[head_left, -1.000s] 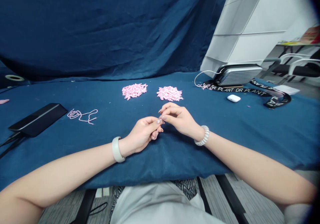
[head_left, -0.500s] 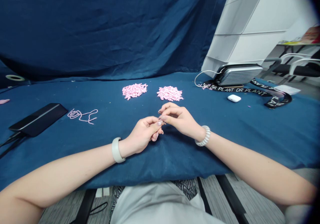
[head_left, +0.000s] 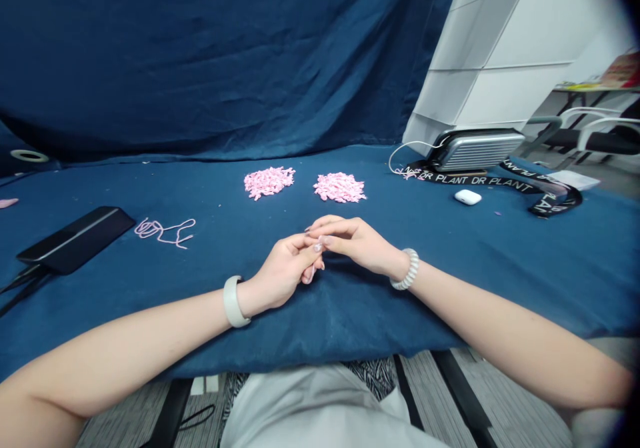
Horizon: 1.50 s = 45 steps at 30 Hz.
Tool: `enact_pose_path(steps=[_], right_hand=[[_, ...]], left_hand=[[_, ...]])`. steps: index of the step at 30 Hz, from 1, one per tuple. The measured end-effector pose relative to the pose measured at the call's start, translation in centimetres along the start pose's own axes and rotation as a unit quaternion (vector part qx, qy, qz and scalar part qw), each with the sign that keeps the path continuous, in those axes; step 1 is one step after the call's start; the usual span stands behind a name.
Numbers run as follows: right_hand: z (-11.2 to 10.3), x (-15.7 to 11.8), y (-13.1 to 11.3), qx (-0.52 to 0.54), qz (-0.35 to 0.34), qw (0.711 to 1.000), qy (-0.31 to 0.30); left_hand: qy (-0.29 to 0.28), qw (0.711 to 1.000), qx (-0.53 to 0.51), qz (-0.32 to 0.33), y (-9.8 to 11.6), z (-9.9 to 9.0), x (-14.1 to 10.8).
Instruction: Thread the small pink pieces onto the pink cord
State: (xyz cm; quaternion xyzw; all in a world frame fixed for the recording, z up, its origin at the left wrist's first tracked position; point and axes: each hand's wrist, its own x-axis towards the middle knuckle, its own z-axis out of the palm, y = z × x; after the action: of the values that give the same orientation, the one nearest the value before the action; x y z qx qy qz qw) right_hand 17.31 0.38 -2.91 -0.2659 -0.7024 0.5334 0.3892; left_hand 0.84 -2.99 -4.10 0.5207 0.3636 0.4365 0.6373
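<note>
My left hand (head_left: pixel 286 267) is closed, thumb pressed on the bent fingers. A short bit of pink yarn (head_left: pixel 311 274) shows at its curled lower fingers; the rest is hidden inside the hand. My right hand (head_left: pixel 357 243) meets it at the fingertips, its thumb against the left thumb tip and its fingers reaching over the left forefinger. Whatever lies between these fingertips is too small or covered to make out. Beyond the hands lie two heaps of small pink pieces, a left heap (head_left: pixel 269 182) and a right heap (head_left: pixel 339 187).
Loose pink yarn (head_left: pixel 163 231) lies at the left beside a black power bank (head_left: pixel 77 238) with cables. At the right are a silver ridged case (head_left: pixel 480 149), a black lettered strap (head_left: pixel 475 180) and a white earbud case (head_left: pixel 468 197). Blue cloth (head_left: pixel 240 348) covers the table.
My right hand has shifted slightly left, and its fingers now reach farther over the left fingertips. The left hand has barely moved. The heaps and loose yarn lie as before.
</note>
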Motion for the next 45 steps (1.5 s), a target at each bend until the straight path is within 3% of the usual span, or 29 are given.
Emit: enact_pose_path(steps=[4,7,13,19,27,36,41,45], right_hand=[[0.3,-0.1,0.2,0.036,0.018,0.999,0.017],[0.7,-0.1,0.5,0.043,0.016,0.996,0.072],[1.1,0.0,0.6,-0.101,-0.032,0.984,0.142],[0.9,-0.3,-0.2,-0.239,-0.134,0.945,0.179],[1.0,-0.6,-0.7,-0.276,-0.187,0.924,0.187],[-0.4,0.1,-0.2,-0.263,-0.161,0.922,0.234],[-0.5,0.1,0.0,-0.258,-0.152,0.925,0.235],[-0.5,0.2,0.2,-0.258,-0.148,0.926,0.233]], left_hand=[[0.003,1.0,-0.001,-0.01,0.0,0.0,0.1],[0.007,1.0,-0.004,-0.013,0.0,0.0,0.2],[0.001,0.998,-0.008,-0.063,0.2,-0.1,0.6],[-0.047,0.996,-0.033,-0.064,0.5,-0.4,0.6],[-0.058,0.994,-0.05,-0.076,0.9,-0.4,0.5],[0.023,0.998,0.03,-0.046,0.8,-0.5,0.8],[-0.007,0.99,0.143,-0.011,0.8,-0.7,0.7],[-0.036,0.962,0.266,0.046,0.9,-0.9,0.5]])
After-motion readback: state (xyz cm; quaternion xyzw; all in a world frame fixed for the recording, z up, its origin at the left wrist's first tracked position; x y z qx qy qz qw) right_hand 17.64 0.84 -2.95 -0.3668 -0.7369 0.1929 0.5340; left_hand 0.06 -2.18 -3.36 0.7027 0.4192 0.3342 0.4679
